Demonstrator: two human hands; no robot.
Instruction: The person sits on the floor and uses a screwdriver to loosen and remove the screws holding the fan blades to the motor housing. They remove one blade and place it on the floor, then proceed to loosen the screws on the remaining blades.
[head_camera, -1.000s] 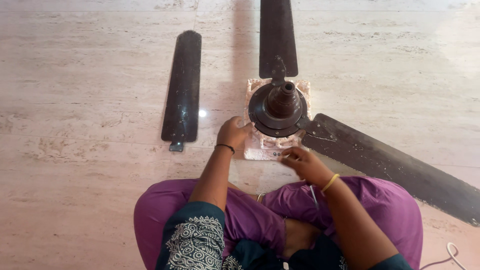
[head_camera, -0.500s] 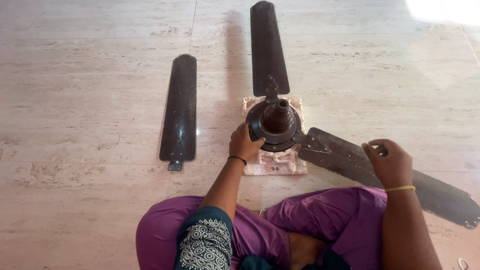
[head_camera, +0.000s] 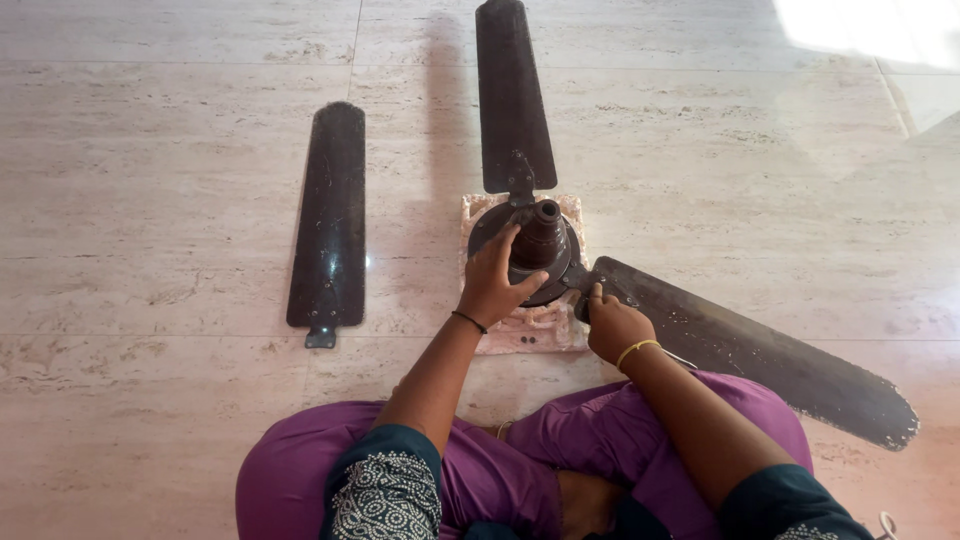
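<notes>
Ceiling fan motor (head_camera: 535, 250), dark brown and round, is seen resting on a pale pink block (head_camera: 530, 325) on the beige marble floor (head_camera: 150, 250), just ahead of the seated person's crossed legs. Its upright centre shaft (head_camera: 546, 215) is pointed upward. The left hand (head_camera: 492, 285) is laid flat on the near left side of the motor housing, the fingers spread over its top and not closed around anything; a thin black band is worn on that wrist. The right hand (head_camera: 612, 325) is held at the joint where the right-hand blade (head_camera: 750, 350) is fastened to the motor; its fingers are curled in against the blade's bracket, but whether something small is pinched in that grip cannot be told, as the fingertips are hidden. A yellow band is worn on the right wrist. A second blade (head_camera: 512, 100) is attached at the far side of the motor and is stretched away toward the top of the view. A third blade (head_camera: 328, 220), detached, is laid on the floor well apart to the left, its metal bracket end turned toward the person. Two small dark screws (head_camera: 526, 340) are seen on the near edge of the pink block, between the two hands. Purple trousers (head_camera: 520, 460) and a dark sleeve with white print (head_camera: 385, 495) are visible at the bottom
</notes>
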